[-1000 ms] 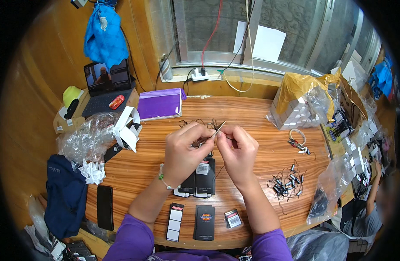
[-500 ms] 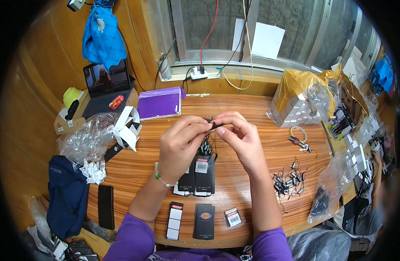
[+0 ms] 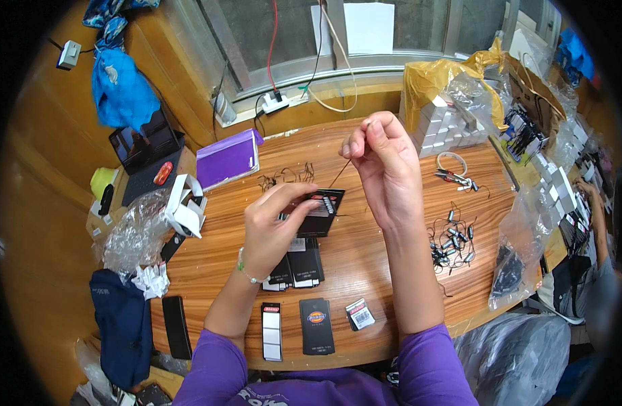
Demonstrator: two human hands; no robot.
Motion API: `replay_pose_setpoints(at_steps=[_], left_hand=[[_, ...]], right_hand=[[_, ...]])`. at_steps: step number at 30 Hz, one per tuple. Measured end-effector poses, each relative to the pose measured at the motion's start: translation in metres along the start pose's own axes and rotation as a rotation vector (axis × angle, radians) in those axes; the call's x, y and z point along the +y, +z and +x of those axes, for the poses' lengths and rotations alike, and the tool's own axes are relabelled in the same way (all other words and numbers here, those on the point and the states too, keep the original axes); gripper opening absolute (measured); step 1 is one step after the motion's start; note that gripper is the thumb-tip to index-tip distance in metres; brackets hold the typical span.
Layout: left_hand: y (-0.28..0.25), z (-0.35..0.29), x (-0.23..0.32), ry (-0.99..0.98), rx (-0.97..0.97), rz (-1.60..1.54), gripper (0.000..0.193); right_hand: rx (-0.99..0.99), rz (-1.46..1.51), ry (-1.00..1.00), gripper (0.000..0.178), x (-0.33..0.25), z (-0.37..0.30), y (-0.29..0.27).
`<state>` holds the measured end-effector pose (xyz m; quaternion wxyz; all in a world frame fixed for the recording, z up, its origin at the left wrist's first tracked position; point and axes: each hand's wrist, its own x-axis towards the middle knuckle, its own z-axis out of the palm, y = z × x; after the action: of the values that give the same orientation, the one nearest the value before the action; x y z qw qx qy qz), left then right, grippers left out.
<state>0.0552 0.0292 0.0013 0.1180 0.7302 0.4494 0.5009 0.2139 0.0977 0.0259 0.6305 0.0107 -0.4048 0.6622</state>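
Has closest, along the bottom centre of the frame, a black strip with white panels (image 3: 272, 332), a pile of black tags (image 3: 316, 330) and some small square tags (image 3: 360, 314), lying apart in a row on the wood-grain bench (image 3: 365, 277). Shows at lower left a dark flat case (image 3: 177, 327) beside a navy bag (image 3: 120, 331). Has just beyond the row two adjoining stacks of black cards (image 3: 305, 265).

Holds above these, mid-frame, a tilted black tag (image 3: 316, 224), clamping its left side in the grip of the left hand (image 3: 274, 218), thumb against fingers. Pinches a thin black cord (image 3: 339, 174) in the closed grip of the right hand (image 3: 391, 166), raised at upper centre. Slants that cord down toward the tag, with a small grey cylinder (image 3: 329, 204) against its face.

Has at right of centre a tangle of corded cylinders (image 3: 452, 245), then red-handled snips (image 3: 452, 177). Shows farther off, at upper left, a purple notebook (image 3: 226, 161); at upper right, bagged white boxes (image 3: 441, 128).
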Motion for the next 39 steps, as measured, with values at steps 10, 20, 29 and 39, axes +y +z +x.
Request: replay_pose_setpoints(at_steps=[10, 20, 29, 39], left_hand=[[-0.043, -0.066, -0.016, -0.271, -0.369, 0.105, 0.023], [-0.076, -0.185, -0.007, -0.649, -0.681, 0.255, 0.058], [-0.078, -0.187, 0.0, -0.344, -0.486, 0.29, 0.029], [-0.029, 0.037, 0.065, -0.181, -0.333, -0.286, 0.083]], right_hand=[[-0.134, 0.012, -0.063, 0.011, -0.028, -0.001, -0.013], [0.042, -0.024, -0.058, 0.024, -0.038, -0.003, -0.016], [0.079, -0.038, -0.036, 0.01, -0.037, 0.0, -0.009], [0.152, -0.313, -0.068, 0.006, -0.06, -0.009, -0.013]])
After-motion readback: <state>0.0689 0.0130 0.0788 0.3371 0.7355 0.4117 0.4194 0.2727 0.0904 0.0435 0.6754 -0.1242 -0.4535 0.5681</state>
